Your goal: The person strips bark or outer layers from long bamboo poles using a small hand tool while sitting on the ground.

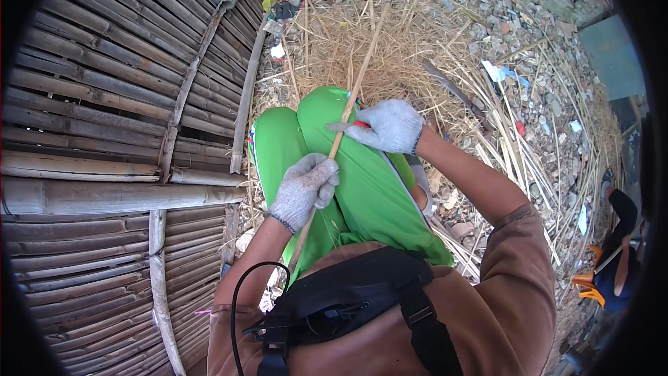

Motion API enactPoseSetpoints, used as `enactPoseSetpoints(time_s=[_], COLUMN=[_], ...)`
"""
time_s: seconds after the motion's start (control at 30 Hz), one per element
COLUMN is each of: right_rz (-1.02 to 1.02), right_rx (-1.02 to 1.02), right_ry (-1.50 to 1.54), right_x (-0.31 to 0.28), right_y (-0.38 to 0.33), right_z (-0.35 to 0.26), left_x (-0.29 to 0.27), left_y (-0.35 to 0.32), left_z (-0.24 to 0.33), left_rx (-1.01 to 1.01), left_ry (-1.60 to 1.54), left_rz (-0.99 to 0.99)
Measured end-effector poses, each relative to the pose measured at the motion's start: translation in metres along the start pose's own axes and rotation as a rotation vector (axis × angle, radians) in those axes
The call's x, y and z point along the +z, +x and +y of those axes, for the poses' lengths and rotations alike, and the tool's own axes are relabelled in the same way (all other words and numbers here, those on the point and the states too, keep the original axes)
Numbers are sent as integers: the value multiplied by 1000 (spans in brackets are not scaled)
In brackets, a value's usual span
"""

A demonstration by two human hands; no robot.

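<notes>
A long, narrow bamboo strip (362, 69) slants across my lap, from near my waist to beyond my knees. My left hand (306, 188), in a whitish knit glove, is closed around its lower part. In my gloved right hand (391, 127) is a small knife (339, 127) with a red handle. Its short blade points left and lies across the strip, above my left hand. Both hands are over my green trousers (362, 188), and the strip passes between my knees and the blade. Glove fingers hide most of the knife's handle.
Bamboo shavings (390, 45) cover the rubble ground ahead. A long dark blade-like tool (459, 94) lies right of them, beside split bamboo strips (511, 153). At left stands a bamboo slat wall (104, 83). Far right, another person (619, 237) is by an orange stool (588, 282).
</notes>
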State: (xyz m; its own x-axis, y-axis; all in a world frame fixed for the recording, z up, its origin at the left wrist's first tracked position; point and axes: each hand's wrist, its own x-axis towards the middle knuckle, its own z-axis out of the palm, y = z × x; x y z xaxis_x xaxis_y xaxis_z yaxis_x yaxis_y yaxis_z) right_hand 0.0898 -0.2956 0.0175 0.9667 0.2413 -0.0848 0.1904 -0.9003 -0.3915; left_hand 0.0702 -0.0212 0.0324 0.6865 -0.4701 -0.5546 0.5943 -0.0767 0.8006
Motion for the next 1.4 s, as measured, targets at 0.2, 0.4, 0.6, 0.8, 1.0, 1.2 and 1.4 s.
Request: enactPoseSetpoints(time_s=[0.2, 0.4, 0.6, 0.8, 1.0, 1.2, 1.4], right_rz=[174, 298, 48, -68, 244, 193, 23], right_rx=[222, 323, 73, 61, 471, 120, 34], right_ry=[-33, -15, 43, 0, -42, 78, 11], right_x=[-4, -17, 5, -1, -33, -2, 10], right_y=[16, -15, -10, -2, -13, -19, -17], right_z=[59, 105, 21, 16, 145, 49, 5], left_x=[-3, -6, 5, 5, -5, 7, 19], left_y=[-7, -22, -4, -4, -32, -16, -8], left_z=[-3, -12, -5, -7, -3, -2, 1], left_rx=[-22, -78, -54, -56, -72, -14, 4], left_ry=[-84, -62, -69, -97, 46, 105, 144], left_rz=[-29, -30, -54, -32, -24, -32, 11])
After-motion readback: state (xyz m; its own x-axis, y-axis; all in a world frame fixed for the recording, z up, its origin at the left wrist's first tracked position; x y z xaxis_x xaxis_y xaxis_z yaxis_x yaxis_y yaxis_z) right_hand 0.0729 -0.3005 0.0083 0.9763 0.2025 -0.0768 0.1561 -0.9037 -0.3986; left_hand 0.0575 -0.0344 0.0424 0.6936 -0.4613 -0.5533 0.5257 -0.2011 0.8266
